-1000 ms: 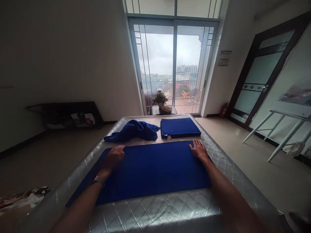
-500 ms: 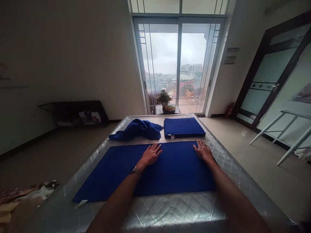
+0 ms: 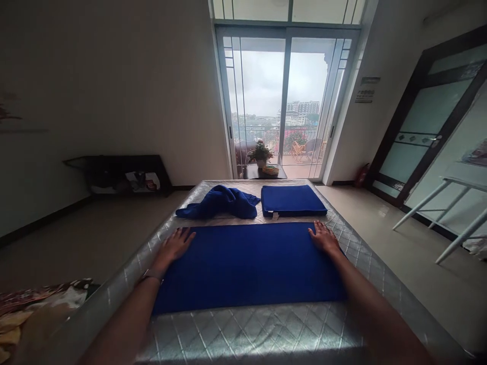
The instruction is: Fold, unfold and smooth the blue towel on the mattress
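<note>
A blue cloth (image 3: 251,268) lies flat as a wide rectangle on the silver quilted surface (image 3: 262,334). My left hand (image 3: 177,246) rests with fingers spread on the cloth's far left corner. At its far right corner my right hand (image 3: 324,237) lies palm down, fingers apart. Beyond the cloth sits a crumpled blue cloth (image 3: 224,203) on the left. Beside it, to the right, is a folded blue stack (image 3: 293,200) with a white tag at its near edge. My left forearm hides the cloth's near left corner.
A small dark table (image 3: 262,174) with a potted plant (image 3: 261,153) stands past the far edge, before a glass sliding door (image 3: 262,91). A white-legged stand (image 3: 429,205) is at the right. Piled fabrics (image 3: 34,317) lie at the lower left.
My left hand has slid left across the cloth, from near its middle to the far left corner. My right hand stays at the far right corner. The view has shifted slightly.
</note>
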The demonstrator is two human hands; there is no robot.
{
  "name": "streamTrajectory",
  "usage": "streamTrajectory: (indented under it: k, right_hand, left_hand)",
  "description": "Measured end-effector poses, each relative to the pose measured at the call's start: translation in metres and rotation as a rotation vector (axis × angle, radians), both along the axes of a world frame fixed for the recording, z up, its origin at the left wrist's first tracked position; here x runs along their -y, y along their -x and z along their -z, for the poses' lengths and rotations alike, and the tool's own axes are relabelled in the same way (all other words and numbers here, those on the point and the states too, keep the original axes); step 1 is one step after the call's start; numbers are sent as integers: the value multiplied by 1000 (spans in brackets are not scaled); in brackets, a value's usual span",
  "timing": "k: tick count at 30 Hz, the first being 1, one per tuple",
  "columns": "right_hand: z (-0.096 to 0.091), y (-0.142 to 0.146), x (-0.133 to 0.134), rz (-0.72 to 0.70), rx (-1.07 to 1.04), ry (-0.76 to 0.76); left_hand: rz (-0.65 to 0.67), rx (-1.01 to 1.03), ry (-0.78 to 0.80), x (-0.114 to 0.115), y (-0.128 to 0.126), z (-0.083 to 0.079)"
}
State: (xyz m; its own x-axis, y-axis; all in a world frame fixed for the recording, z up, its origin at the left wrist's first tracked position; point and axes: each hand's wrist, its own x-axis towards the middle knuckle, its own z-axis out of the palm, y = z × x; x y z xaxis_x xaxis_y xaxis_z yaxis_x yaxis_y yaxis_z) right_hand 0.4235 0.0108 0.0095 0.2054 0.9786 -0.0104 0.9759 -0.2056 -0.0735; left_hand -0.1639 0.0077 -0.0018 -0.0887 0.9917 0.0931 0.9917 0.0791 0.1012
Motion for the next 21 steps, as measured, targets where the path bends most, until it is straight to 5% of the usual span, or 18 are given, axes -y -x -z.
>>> streamTrajectory:
  k: [6, 10, 16, 21]
  right_hand:
    - [-21, 11, 6, 55, 79, 43]
    - [-42, 60, 10, 81, 161, -9]
    - [-33, 192, 20, -461, -63, -54]
    - [-12, 233, 20, -519, -200, -14]
  left_hand:
    - [-87, 85, 11, 5, 1, -1]
    - [-69, 118, -22, 7, -4, -3]
    - [-89, 65, -26, 6, -3, -1]
    - [-91, 30, -50, 3, -2, 2]
